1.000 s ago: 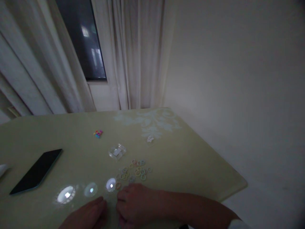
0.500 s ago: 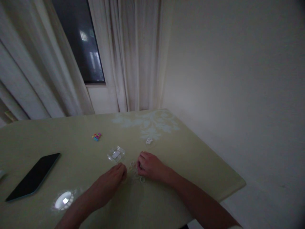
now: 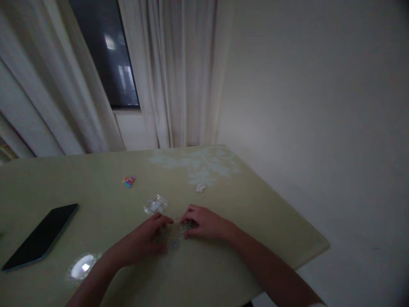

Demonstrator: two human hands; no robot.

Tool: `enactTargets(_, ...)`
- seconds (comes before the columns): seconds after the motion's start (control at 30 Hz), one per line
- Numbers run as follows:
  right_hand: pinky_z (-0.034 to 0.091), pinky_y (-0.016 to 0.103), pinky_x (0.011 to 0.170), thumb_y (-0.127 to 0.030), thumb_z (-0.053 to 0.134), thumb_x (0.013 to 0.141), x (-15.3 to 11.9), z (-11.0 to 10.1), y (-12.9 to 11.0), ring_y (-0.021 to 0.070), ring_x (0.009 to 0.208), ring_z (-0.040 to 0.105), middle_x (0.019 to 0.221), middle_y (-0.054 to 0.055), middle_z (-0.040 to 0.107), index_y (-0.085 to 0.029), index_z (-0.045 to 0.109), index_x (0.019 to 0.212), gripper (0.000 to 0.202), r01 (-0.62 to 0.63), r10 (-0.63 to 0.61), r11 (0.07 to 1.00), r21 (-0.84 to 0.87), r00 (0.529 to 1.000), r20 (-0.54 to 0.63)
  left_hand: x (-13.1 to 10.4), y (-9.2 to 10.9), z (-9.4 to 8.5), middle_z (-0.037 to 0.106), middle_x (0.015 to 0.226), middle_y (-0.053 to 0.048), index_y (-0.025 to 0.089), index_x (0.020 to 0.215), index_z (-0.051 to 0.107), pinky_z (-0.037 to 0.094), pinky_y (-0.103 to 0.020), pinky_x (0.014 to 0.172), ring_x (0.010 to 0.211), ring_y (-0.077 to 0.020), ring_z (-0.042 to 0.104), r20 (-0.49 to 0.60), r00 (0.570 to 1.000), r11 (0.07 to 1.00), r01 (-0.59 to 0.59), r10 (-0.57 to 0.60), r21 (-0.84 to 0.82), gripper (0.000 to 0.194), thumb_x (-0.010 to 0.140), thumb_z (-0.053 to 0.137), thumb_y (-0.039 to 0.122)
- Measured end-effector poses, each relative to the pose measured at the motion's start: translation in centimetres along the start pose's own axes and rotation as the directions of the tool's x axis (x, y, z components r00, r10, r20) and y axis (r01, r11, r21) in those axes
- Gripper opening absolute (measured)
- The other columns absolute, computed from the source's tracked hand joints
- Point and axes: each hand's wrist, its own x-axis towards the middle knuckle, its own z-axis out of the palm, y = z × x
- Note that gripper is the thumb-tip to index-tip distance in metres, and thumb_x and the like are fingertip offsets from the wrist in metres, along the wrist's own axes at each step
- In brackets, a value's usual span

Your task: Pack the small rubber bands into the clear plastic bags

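Note:
A loose pile of small pale rings [image 3: 175, 239], somewhat blurred, lies on the table between my two hands. Left of it is my left hand [image 3: 148, 236], its fingers and thumb spread apart at the edge of the pile. From the other side my right hand [image 3: 203, 221] curves around the pile, thumb and fingers apart, with some rings visible in the gap. Neither hand shows anything gripped. Just beyond my left hand sits a clear plastic box [image 3: 156, 206] with a pale patch in its middle.
Small colourful pieces [image 3: 129, 182] form a heap farther back. White small pieces [image 3: 200, 187] lie beyond my right hand. A dark tablet [image 3: 43, 234] rests at the left, near a bright light reflection on the tabletop [image 3: 271, 221]. Wall and curtains [image 3: 182, 76] border the table.
Both hands were closed over the rings and have now opened, fingers spreading around the pile. More of the rings show between them.

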Motion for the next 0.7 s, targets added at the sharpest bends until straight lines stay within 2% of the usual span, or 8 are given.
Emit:
enactTargets(0.07, 0.049, 0.029, 0.09, -0.036, 0.077, 0.091, 0.3, 0.7, -0.6, 0.0192, 0.099, 0.064, 0.111, 0.007, 0.066, -0.019, 0.074, 0.12, 0.033, 0.007, -0.007, 0.999, -0.034, 1.0, -0.016, 0.6, 0.2, 0.6, 0.069, 0.108, -0.007, 0.02, 0.123, 0.068, 0.052, -0.031, 0.079, 0.088, -0.0225, 0.067, -0.023, 1.0, 1.0, -0.003, 0.002, -0.025, 0.044, 0.078, 0.068, 0.02)
enactTargets(0.13, 0.049, 0.029, 0.089, -0.029, 0.072, 0.095, 0.6, 1.2, -1.1, 0.0191, 0.098, 0.065, 0.108, 0.008, 0.068, -0.017, 0.074, 0.116, 0.024, 0.005, -0.008, 0.998, -0.066, 0.999, -0.045, 1.4, 0.5, 1.4, 0.069, 0.098, -0.006, 0.018, 0.107, 0.073, 0.05, -0.03, 0.075, 0.082, -0.0208, 0.066, -0.069, 0.997, 1.0, -0.027, 0.027, -0.009, 0.025, 0.084, 0.064, 0.023)
enactTargets(0.2, 0.049, 0.028, 0.088, -0.024, 0.068, 0.097, 0.6, 1.3, -1.5, 0.0187, 0.097, 0.065, 0.105, 0.008, 0.07, -0.016, 0.074, 0.111, 0.017, -0.003, -0.001, 0.998, -0.064, 0.997, -0.073, 2.0, 0.7, 2.1, 0.067, 0.093, -0.005, 0.018, 0.096, 0.072, 0.048, -0.029, 0.073, 0.08, -0.0197, 0.065, -0.119, 0.992, 0.999, -0.046, 0.048, 0.021, 0.015, 0.089, 0.061, 0.026)
enactTargets(0.37, 0.05, 0.028, 0.088, -0.017, 0.068, 0.096, 0.5, 0.4, -1.1, 0.0178, 0.093, 0.068, 0.101, 0.007, 0.075, -0.016, 0.076, 0.106, 0.014, -0.022, 0.027, 0.999, 0.031, 0.988, -0.155, 2.1, 0.8, 2.1, 0.071, 0.089, -0.005, 0.019, 0.088, 0.069, 0.048, -0.028, 0.071, 0.081, -0.0197, 0.065, -0.215, 0.974, 0.997, -0.073, 0.071, -0.003, 0.017, 0.092, 0.056, 0.027)
enactTargets(0.47, 0.052, 0.029, 0.089, -0.016, 0.065, 0.096, 0.4, 0.0, -0.7, 0.018, 0.093, 0.07, 0.102, 0.007, 0.077, -0.017, 0.077, 0.108, 0.017, -0.025, 0.037, 0.997, 0.071, 0.985, -0.169, 1.9, 1.0, 1.3, 0.075, 0.087, -0.005, 0.019, 0.092, 0.073, 0.049, -0.028, 0.071, 0.079, -0.0203, 0.067, -0.196, 0.98, 0.996, -0.044, 0.028, -0.077, 0.021, 0.093, 0.058, 0.033)
enactTargets(0.6, 0.052, 0.032, 0.095, -0.013, 0.058, 0.098, 0.2, -0.1, -0.7, 0.0192, 0.104, 0.071, 0.114, 0.008, 0.077, -0.019, 0.076, 0.118, 0.028, -0.017, 0.037, 0.992, 0.127, 0.987, -0.159, 1.6, 1.4, 0.3, 0.081, 0.09, -0.005, 0.02, 0.097, 0.078, 0.051, -0.03, 0.072, 0.08, -0.0223, 0.071, -0.163, 0.985, 0.993, 0.029, -0.047, -0.11, 0.028, 0.092, 0.06, 0.041)
enactTargets(0.7, 0.052, 0.031, 0.095, -0.016, 0.055, 0.101, 0.2, 0.0, -0.8, 0.0188, 0.103, 0.071, 0.116, 0.008, 0.077, -0.019, 0.074, 0.123, 0.03, -0.013, 0.04, 0.987, 0.159, 0.986, -0.162, 1.5, 1.3, -0.2, 0.082, 0.096, -0.006, 0.02, 0.098, 0.08, 0.053, -0.032, 0.079, 0.086, -0.0238, 0.073, -0.157, 0.987, 0.992, 0.006, -0.025, -0.126, 0.029, 0.092, 0.058, 0.039)
